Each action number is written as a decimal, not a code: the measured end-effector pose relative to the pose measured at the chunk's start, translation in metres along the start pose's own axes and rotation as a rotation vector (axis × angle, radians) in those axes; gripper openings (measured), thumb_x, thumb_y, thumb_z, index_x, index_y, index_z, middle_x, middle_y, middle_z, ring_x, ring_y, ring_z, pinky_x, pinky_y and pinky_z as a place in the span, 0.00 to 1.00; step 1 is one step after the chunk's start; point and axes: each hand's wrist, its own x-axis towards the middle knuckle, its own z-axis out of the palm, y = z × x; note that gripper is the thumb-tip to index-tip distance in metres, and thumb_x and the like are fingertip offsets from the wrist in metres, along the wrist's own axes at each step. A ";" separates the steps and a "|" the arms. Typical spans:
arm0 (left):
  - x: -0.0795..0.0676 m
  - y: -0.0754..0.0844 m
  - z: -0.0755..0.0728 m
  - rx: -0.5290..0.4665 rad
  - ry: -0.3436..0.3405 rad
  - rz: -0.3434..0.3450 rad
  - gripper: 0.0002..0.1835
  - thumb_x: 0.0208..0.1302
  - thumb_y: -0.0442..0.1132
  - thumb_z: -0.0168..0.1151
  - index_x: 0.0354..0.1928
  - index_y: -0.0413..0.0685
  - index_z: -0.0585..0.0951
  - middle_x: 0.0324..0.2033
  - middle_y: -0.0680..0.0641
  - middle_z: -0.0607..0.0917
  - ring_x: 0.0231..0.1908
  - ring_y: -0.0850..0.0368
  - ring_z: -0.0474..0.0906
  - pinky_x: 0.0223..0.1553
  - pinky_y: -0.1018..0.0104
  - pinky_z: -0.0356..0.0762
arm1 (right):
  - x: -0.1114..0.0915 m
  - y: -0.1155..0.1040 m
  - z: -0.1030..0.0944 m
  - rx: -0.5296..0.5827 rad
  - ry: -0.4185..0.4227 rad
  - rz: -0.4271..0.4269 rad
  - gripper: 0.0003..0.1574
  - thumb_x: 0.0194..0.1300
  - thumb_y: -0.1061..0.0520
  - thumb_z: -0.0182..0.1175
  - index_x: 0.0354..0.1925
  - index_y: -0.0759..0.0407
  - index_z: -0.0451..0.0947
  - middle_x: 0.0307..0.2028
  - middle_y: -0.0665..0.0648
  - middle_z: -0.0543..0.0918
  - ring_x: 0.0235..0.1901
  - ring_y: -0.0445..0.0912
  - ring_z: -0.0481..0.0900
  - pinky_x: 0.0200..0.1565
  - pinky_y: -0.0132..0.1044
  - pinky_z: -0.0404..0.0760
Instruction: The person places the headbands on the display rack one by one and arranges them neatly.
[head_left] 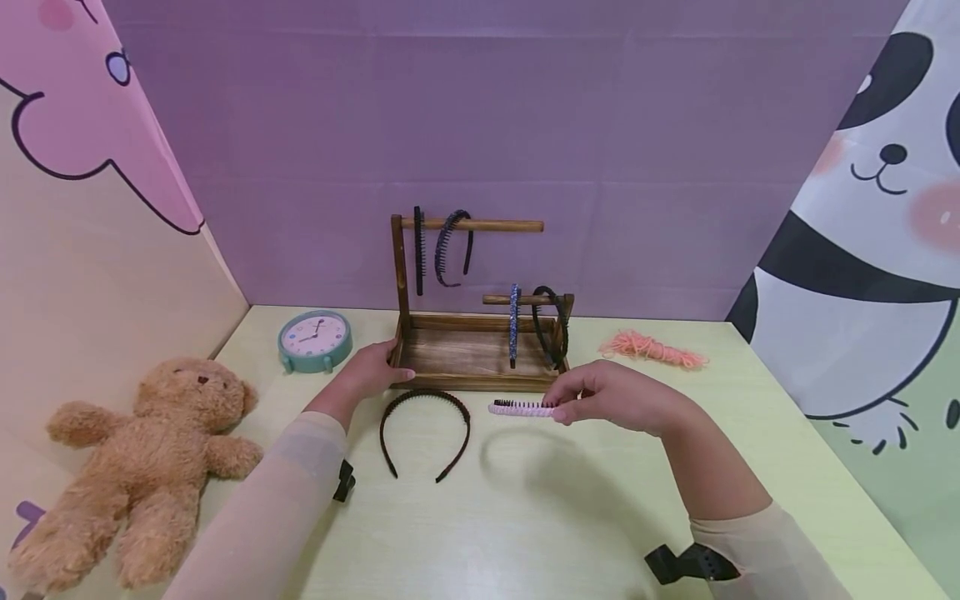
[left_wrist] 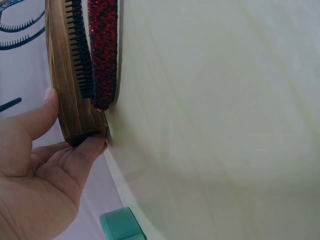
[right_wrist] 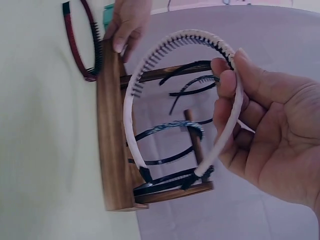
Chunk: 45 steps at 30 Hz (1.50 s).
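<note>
My right hand (head_left: pixel 618 396) pinches a pale pink headband (right_wrist: pixel 131 115) with dark inner teeth between thumb and fingers, just in front of a wooden rack (head_left: pixel 450 354). At the rack's left end, my left hand (head_left: pixel 367 373) grips the tray's corner, thumb over its front side. Two dark toothed headbands, one (head_left: pixel 418 250) left of the other (head_left: pixel 446 242), hang on the upper bar. From the lower bar hang a blue glittery headband (head_left: pixel 513 325) and a black one (head_left: pixel 564 333). A dark red glittery headband (left_wrist: pixel 104 55) lies on the table before the rack.
A teal clock (head_left: pixel 315 342) stands left of the rack. Further left lies a brown teddy bear (head_left: pixel 165 458). Right of the rack is a bundle of coral yarn (head_left: pixel 652 348). A purple backdrop (head_left: pixel 487 108) rises behind the table (head_left: pixel 450 542).
</note>
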 end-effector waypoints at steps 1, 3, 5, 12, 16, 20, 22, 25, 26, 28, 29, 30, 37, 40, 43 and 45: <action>0.000 0.000 0.000 0.002 0.000 0.002 0.44 0.68 0.50 0.62 0.78 0.46 0.50 0.75 0.37 0.57 0.74 0.38 0.52 0.72 0.42 0.56 | -0.002 -0.002 -0.002 0.014 0.008 -0.002 0.10 0.66 0.53 0.64 0.45 0.53 0.84 0.38 0.54 0.84 0.41 0.50 0.79 0.47 0.45 0.78; -0.001 0.000 0.000 0.002 0.002 0.003 0.44 0.68 0.49 0.62 0.78 0.46 0.50 0.75 0.37 0.57 0.74 0.38 0.52 0.72 0.42 0.56 | -0.004 -0.008 -0.006 0.042 0.030 0.008 0.11 0.66 0.53 0.64 0.45 0.53 0.83 0.38 0.56 0.84 0.42 0.52 0.80 0.48 0.46 0.79; -0.001 -0.001 0.000 0.005 0.003 0.005 0.44 0.69 0.49 0.61 0.78 0.46 0.50 0.75 0.37 0.57 0.74 0.37 0.52 0.72 0.42 0.56 | -0.007 -0.013 -0.010 0.064 0.056 0.020 0.12 0.66 0.52 0.64 0.46 0.54 0.82 0.38 0.56 0.84 0.42 0.53 0.80 0.48 0.47 0.78; 0.000 -0.001 0.001 -0.002 0.003 0.010 0.44 0.68 0.49 0.62 0.78 0.46 0.50 0.75 0.38 0.57 0.74 0.38 0.51 0.72 0.43 0.55 | -0.014 -0.027 -0.026 0.180 0.140 -0.002 0.14 0.67 0.57 0.63 0.47 0.64 0.75 0.38 0.61 0.85 0.39 0.55 0.84 0.47 0.44 0.81; 0.000 -0.001 0.000 0.002 0.010 0.017 0.44 0.68 0.49 0.62 0.78 0.46 0.50 0.75 0.37 0.57 0.74 0.38 0.52 0.72 0.43 0.55 | -0.015 -0.033 -0.038 0.230 0.188 -0.016 0.14 0.69 0.60 0.60 0.49 0.66 0.71 0.41 0.60 0.86 0.44 0.52 0.85 0.51 0.37 0.81; 0.000 -0.001 0.000 0.006 0.010 0.015 0.44 0.68 0.50 0.61 0.78 0.46 0.50 0.75 0.37 0.57 0.74 0.38 0.51 0.72 0.43 0.55 | -0.011 -0.037 -0.048 0.250 0.242 -0.016 0.17 0.69 0.60 0.60 0.51 0.68 0.68 0.43 0.61 0.86 0.45 0.50 0.85 0.50 0.35 0.81; 0.000 -0.001 0.000 0.009 0.009 0.014 0.44 0.69 0.50 0.61 0.78 0.45 0.50 0.75 0.37 0.56 0.74 0.38 0.52 0.72 0.43 0.55 | -0.007 -0.038 -0.053 0.244 0.281 -0.005 0.18 0.69 0.59 0.60 0.52 0.67 0.67 0.44 0.62 0.84 0.45 0.48 0.85 0.49 0.35 0.83; -0.001 0.000 0.000 0.004 0.008 0.013 0.44 0.68 0.50 0.61 0.78 0.46 0.50 0.75 0.37 0.57 0.74 0.38 0.52 0.72 0.43 0.55 | -0.002 -0.038 -0.061 0.206 0.359 0.018 0.21 0.70 0.56 0.59 0.54 0.66 0.66 0.48 0.63 0.82 0.46 0.49 0.84 0.47 0.33 0.83; -0.001 0.000 0.000 0.004 0.007 0.012 0.44 0.68 0.50 0.61 0.78 0.46 0.50 0.75 0.37 0.57 0.74 0.38 0.52 0.72 0.43 0.55 | 0.000 -0.038 -0.063 0.186 0.387 0.019 0.22 0.71 0.55 0.59 0.55 0.66 0.65 0.49 0.64 0.81 0.46 0.49 0.83 0.48 0.31 0.83; -0.002 0.000 0.000 0.003 0.007 0.014 0.44 0.68 0.50 0.61 0.78 0.46 0.50 0.75 0.37 0.57 0.74 0.38 0.51 0.72 0.43 0.55 | 0.005 -0.037 -0.068 0.147 0.437 0.018 0.22 0.72 0.54 0.57 0.56 0.66 0.65 0.51 0.66 0.79 0.47 0.50 0.82 0.48 0.29 0.82; -0.002 0.001 0.000 0.007 0.008 0.016 0.44 0.68 0.49 0.61 0.78 0.45 0.50 0.75 0.37 0.57 0.74 0.38 0.51 0.72 0.43 0.55 | 0.008 -0.037 -0.070 0.135 0.461 0.017 0.22 0.73 0.54 0.56 0.57 0.67 0.65 0.52 0.66 0.78 0.48 0.51 0.81 0.49 0.30 0.82; -0.002 0.001 0.000 0.009 0.009 0.017 0.44 0.69 0.49 0.61 0.78 0.45 0.50 0.75 0.37 0.57 0.74 0.38 0.51 0.72 0.43 0.54 | 0.011 -0.036 -0.073 0.122 0.484 0.019 0.22 0.73 0.55 0.55 0.57 0.67 0.64 0.52 0.67 0.78 0.48 0.51 0.81 0.50 0.31 0.82; 0.000 0.000 0.000 0.005 0.009 0.006 0.44 0.68 0.49 0.62 0.78 0.45 0.50 0.75 0.37 0.57 0.74 0.38 0.51 0.72 0.43 0.54 | 0.039 -0.028 -0.085 0.121 0.591 0.045 0.20 0.75 0.57 0.52 0.58 0.67 0.61 0.56 0.67 0.77 0.55 0.58 0.79 0.62 0.50 0.75; 0.001 0.000 0.000 -0.001 0.009 0.003 0.44 0.68 0.49 0.61 0.78 0.46 0.50 0.75 0.37 0.57 0.74 0.39 0.51 0.73 0.43 0.54 | 0.054 -0.025 -0.087 0.130 0.618 0.040 0.20 0.75 0.60 0.50 0.58 0.69 0.58 0.58 0.70 0.75 0.57 0.60 0.77 0.64 0.52 0.73; 0.000 0.000 0.000 -0.005 0.007 -0.002 0.44 0.68 0.49 0.61 0.78 0.46 0.50 0.75 0.37 0.57 0.74 0.39 0.51 0.72 0.43 0.54 | 0.067 -0.020 -0.088 0.139 0.635 0.035 0.19 0.76 0.63 0.47 0.58 0.70 0.57 0.59 0.72 0.73 0.59 0.60 0.75 0.64 0.52 0.72; 0.000 0.001 -0.001 -0.009 0.006 -0.003 0.44 0.68 0.49 0.62 0.78 0.46 0.50 0.75 0.37 0.57 0.74 0.39 0.52 0.72 0.43 0.54 | 0.076 -0.018 -0.089 0.135 0.653 0.035 0.18 0.76 0.64 0.46 0.58 0.70 0.57 0.58 0.72 0.73 0.59 0.59 0.74 0.64 0.51 0.73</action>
